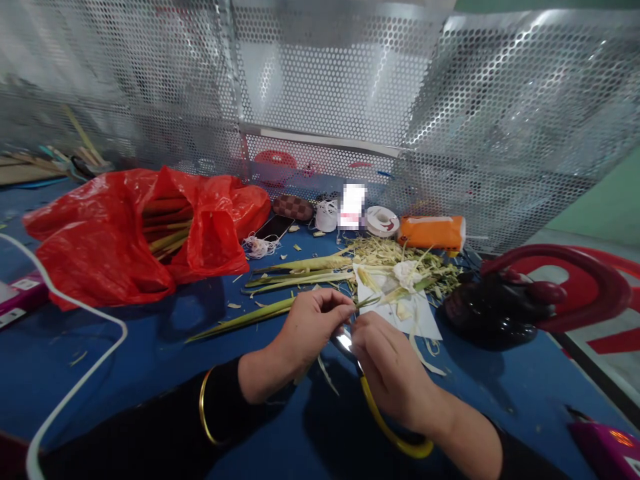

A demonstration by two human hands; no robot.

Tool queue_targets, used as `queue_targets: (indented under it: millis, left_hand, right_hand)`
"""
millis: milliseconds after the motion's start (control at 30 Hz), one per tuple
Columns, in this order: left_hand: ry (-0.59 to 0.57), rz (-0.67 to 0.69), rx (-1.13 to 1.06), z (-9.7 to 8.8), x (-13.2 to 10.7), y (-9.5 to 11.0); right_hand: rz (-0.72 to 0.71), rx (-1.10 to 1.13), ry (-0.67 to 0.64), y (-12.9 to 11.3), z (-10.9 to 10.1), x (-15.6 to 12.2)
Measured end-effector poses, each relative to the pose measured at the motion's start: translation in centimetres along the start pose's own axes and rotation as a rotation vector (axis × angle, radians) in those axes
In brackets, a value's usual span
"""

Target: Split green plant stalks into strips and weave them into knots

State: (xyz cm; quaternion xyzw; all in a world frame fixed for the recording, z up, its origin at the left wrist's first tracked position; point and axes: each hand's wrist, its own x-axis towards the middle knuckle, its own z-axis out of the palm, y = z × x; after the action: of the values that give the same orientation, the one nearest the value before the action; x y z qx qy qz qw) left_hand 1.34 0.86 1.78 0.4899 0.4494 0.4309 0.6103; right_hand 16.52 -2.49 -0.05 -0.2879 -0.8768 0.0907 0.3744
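My left hand [320, 320] is closed in a pinch over the middle of the blue table, on a thin green plant strip [367, 302]. Close on its right, my right hand [390, 373] has curled fingers near the same strip. What appears to be a pair of scissors [380, 420], with a yellow handle and shiny metal, lies under and within the right hand; its grip is partly hidden. Long pale-green shoots [310, 263] rest just beyond the hands. A white paper sheet [425, 320] with peelings and a crumpled tissue [407, 273] sits behind the right hand.
A red plastic bag [115, 247] of shoots stands left, near a white cable [95, 363]. Shredded peelings [375, 250], a ribbon spool [383, 221] and an orange packet [433, 232] line the back. A dark pot-like object [490, 317] stands right, before a perforated metal screen [330, 73].
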Motion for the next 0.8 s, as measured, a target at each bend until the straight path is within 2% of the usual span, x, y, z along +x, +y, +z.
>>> queue_targets:
  millis: [267,467,567,700,800]
  left_hand:
    - [0.02,0.163,0.246,-0.2,-0.1,-0.6]
    - [0.021,0.175,0.313,-0.3,0.1,-0.7]
    - [-0.038,0.157,0.34,-0.5,0.3,-1.0]
    - [-0.24,0.093,0.346,-0.6,0.1,-1.1]
    - [-0.367,0.017,0.303,-0.5,-0.3,-0.6]
  right_hand:
    - [-0.073,-0.092,-0.094,-0.3,0.1,-0.2]
    - [-0.068,-0.057,-0.08,-0.4,0.2,-0.2]
    - [0.041,0.104,-0.042,-0.5,-0.5,0.3]
    - [0.282,0.375,-0.034,-0.8,-2.7,1.4]
    - [0.417,0.452,0.026,-0.5,-4.0,2.0]
